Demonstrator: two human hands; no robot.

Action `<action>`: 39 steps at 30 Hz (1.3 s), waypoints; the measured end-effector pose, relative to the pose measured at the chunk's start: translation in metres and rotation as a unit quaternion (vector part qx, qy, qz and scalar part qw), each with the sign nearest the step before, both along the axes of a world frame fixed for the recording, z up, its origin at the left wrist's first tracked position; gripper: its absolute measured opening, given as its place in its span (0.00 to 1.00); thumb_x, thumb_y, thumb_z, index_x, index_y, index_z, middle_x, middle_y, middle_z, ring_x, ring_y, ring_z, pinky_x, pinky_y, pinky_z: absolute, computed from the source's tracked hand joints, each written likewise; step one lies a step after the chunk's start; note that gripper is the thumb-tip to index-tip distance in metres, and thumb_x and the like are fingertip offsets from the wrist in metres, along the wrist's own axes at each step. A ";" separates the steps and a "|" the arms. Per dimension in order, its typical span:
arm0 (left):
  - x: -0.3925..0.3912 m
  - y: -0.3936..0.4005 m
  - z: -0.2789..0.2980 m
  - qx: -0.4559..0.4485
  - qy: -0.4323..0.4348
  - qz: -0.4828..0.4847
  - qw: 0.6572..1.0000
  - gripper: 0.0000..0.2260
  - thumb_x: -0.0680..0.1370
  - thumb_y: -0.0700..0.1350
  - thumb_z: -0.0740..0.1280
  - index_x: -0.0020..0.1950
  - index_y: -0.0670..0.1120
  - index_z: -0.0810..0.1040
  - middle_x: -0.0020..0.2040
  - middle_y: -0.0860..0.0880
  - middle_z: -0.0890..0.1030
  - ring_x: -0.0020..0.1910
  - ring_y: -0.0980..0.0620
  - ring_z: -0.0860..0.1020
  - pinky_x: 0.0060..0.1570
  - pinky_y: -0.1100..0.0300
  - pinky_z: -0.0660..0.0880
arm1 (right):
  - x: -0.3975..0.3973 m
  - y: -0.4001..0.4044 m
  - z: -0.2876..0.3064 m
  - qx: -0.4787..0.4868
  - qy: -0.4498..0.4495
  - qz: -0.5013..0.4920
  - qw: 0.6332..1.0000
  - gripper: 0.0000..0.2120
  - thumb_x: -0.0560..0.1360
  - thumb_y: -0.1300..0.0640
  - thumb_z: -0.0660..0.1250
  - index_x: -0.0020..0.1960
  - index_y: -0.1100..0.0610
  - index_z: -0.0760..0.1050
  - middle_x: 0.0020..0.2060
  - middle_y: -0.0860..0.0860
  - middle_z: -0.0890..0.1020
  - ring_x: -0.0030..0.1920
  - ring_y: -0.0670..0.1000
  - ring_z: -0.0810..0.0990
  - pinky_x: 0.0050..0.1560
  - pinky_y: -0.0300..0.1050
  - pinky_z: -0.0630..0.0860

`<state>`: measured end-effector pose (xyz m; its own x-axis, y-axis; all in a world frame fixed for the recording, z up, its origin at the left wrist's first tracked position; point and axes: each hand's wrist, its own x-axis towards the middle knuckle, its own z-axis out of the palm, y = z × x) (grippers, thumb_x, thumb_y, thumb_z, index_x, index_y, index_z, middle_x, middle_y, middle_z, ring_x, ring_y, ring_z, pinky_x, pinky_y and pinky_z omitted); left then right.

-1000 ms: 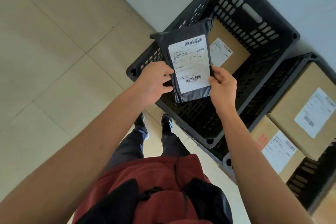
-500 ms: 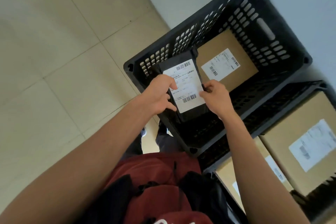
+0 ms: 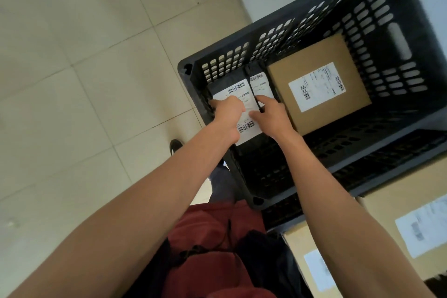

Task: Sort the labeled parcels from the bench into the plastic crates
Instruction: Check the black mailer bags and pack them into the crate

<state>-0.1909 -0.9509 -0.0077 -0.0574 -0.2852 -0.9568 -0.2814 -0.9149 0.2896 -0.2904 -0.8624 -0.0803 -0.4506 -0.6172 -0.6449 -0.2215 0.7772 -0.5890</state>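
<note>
A black mailer (image 3: 244, 104) is held inside the black crate (image 3: 302, 29) by both hands — left hand (image 3: 228, 110), right hand (image 3: 271, 113) — fingers curled on its edges, beside a cardboard box (image 3: 319, 82).

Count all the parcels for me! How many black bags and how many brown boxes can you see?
Black bag parcels: 2
Brown box parcels: 3
Total: 5
</note>
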 end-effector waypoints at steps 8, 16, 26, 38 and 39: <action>-0.003 0.024 -0.036 -0.065 -0.019 -0.014 0.998 0.39 0.77 0.37 0.60 0.84 0.51 0.45 0.76 0.41 0.69 0.69 0.38 0.75 0.66 0.37 0.76 | 0.002 -0.006 -0.023 -0.010 0.023 -0.015 1.000 0.19 0.80 0.62 0.68 0.70 0.52 0.78 0.61 0.53 0.83 0.56 0.52 0.81 0.51 0.44 0.79; -0.005 0.021 -0.019 -0.061 -0.010 -0.035 0.997 0.44 0.73 0.41 0.64 0.84 0.47 0.44 0.75 0.41 0.70 0.68 0.40 0.76 0.64 0.39 0.78 | -0.014 -0.009 -0.032 0.010 -0.011 0.027 1.000 0.16 0.78 0.61 0.69 0.64 0.51 0.83 0.53 0.50 0.86 0.47 0.49 0.84 0.39 0.31 0.76; -0.008 0.016 -0.049 -0.057 0.005 -0.061 0.997 0.51 0.63 0.47 0.64 0.85 0.52 0.45 0.81 0.41 0.63 0.73 0.39 0.73 0.65 0.41 0.78 | -0.016 -0.015 -0.045 0.033 -0.040 0.044 0.998 0.19 0.81 0.62 0.64 0.70 0.53 0.79 0.64 0.51 0.83 0.58 0.52 0.82 0.53 0.41 0.75; -0.023 -0.001 -0.060 -0.022 -0.075 -0.123 0.989 0.51 0.72 0.46 0.68 0.83 0.42 0.34 0.83 0.38 0.53 0.80 0.36 0.59 0.75 0.39 0.66 | 0.002 -0.007 -0.053 0.025 0.026 -0.032 0.999 0.09 0.78 0.60 0.65 0.52 0.50 0.83 0.33 0.45 0.77 0.35 0.46 0.74 0.33 0.41 0.66; -0.024 -0.002 -0.059 -0.025 -0.090 -0.127 0.987 0.50 0.74 0.45 0.68 0.83 0.42 0.34 0.84 0.38 0.51 0.81 0.37 0.57 0.76 0.40 0.64 | 0.005 -0.007 -0.051 0.024 0.028 -0.037 0.999 0.09 0.78 0.59 0.65 0.52 0.51 0.83 0.34 0.46 0.78 0.35 0.47 0.74 0.34 0.41 0.67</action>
